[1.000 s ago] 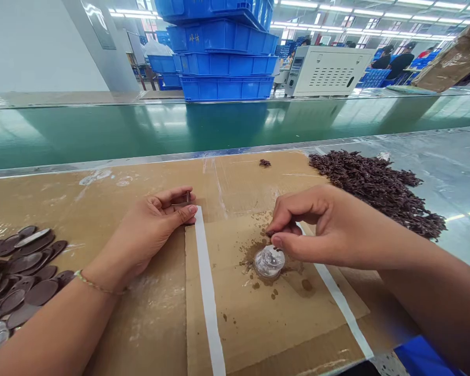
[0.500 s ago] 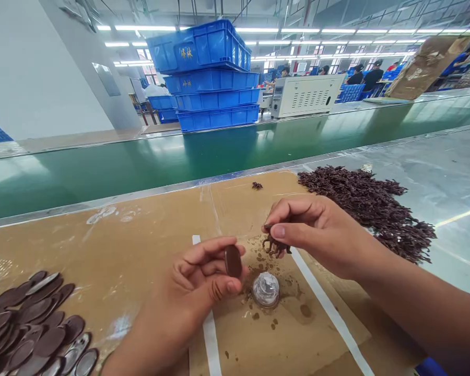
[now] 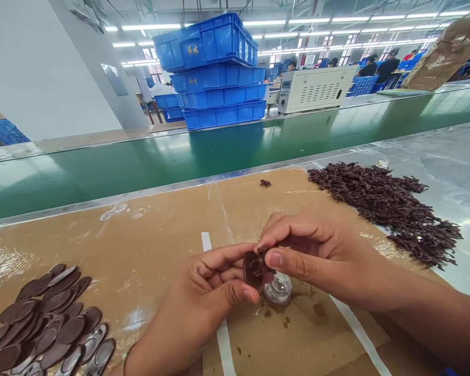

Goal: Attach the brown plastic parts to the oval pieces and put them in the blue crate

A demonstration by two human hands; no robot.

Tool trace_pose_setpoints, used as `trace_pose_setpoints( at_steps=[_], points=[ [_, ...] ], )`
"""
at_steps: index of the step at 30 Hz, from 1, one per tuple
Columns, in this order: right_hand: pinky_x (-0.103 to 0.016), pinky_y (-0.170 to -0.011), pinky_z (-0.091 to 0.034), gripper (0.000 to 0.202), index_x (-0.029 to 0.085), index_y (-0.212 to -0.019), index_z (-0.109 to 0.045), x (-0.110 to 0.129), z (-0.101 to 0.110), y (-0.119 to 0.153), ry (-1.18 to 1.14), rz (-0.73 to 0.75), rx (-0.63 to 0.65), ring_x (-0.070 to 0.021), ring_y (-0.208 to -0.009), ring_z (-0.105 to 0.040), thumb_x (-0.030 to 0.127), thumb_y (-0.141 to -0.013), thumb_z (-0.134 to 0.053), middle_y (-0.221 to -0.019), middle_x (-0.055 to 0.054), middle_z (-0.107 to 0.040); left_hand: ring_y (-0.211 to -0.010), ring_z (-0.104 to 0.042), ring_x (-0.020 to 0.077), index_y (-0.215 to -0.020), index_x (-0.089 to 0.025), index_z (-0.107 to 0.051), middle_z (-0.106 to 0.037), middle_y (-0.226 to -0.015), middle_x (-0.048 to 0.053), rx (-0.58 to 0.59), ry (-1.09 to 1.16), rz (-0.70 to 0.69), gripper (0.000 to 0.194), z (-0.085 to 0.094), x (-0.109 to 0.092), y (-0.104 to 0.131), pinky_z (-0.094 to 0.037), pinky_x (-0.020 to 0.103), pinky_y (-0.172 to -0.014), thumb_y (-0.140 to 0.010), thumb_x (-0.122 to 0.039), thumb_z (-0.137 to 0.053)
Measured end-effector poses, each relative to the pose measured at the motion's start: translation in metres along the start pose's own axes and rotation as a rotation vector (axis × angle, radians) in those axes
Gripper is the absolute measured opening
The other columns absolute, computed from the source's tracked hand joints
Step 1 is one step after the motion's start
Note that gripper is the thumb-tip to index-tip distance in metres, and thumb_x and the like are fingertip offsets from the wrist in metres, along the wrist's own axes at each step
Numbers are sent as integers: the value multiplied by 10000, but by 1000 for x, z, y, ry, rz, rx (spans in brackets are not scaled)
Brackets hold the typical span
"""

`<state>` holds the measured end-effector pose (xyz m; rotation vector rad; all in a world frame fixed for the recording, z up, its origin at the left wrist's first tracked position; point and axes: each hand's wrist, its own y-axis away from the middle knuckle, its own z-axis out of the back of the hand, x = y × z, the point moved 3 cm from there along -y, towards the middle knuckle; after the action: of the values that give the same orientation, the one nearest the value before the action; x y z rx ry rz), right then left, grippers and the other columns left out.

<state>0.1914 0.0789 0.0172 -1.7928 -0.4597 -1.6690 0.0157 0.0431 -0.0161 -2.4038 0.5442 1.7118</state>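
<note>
My left hand pinches a dark brown oval disc by its edges, tilted on its side. Against its face, my right hand presses a small dark brown figure with thin legs, held between thumb and fingers. The fingers hide part of both pieces. Just below the hands a small round clear container with a whitish, shiny top stands on the brown sheet, with wet-looking spots around it.
A heap of brown oval discs lies at the left, some with silvery faces. At the right is a pile of small dark figures; one small dark clump lies apart. Beyond runs a green conveyor belt, with stacked blue crates behind it.
My right hand has moved left and down, bringing the small figure against the oval disc. My left hand has turned the disc towards it. The view has shifted slightly.
</note>
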Motion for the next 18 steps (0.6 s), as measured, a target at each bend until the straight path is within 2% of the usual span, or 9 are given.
trace_pose_setpoints(
  at_steps=[4, 8, 15, 18],
  points=[
    [-187, -724, -546, 69, 210, -971, -709, 1, 1, 2, 155, 41, -37, -84, -806, -674, 184, -914, -680, -899, 14, -709, -763, -698, 92, -1073, -361, -784, -784, -825, -16, 0, 17, 11, 331, -3, -2, -1, -527, 153, -767, -767, -247, -841],
    [-213, -704, -522, 56, 188, -920, -698, 4, 0, 2, 303, 91, -70, -90, -754, -645, 240, -913, -680, -838, 11, -676, -741, -692, 94, -1004, -333, -806, -785, -831, -5, -40, 38, 31, 337, -5, -5, -2, -532, 148, -749, -684, -275, -898],
    [-254, -703, -516, 40, 183, -874, -686, 3, -3, 2, 319, 80, -98, -117, -756, -658, 216, -890, -670, -830, -5, -678, -736, -680, 92, -963, -309, -815, -778, -808, -3, -94, 33, 16, 317, -3, -3, -2, -535, 148, -754, -662, -290, -911],
    [-242, -677, -514, 38, 188, -840, -690, 1, -4, 2, 305, 67, -100, -110, -729, -647, 190, -873, -672, -816, 0, -675, -727, -675, 83, -963, -316, -816, -781, -800, -8, -83, 35, 8, 313, -3, -3, -2, -531, 136, -751, -665, -305, -909]
  ],
)
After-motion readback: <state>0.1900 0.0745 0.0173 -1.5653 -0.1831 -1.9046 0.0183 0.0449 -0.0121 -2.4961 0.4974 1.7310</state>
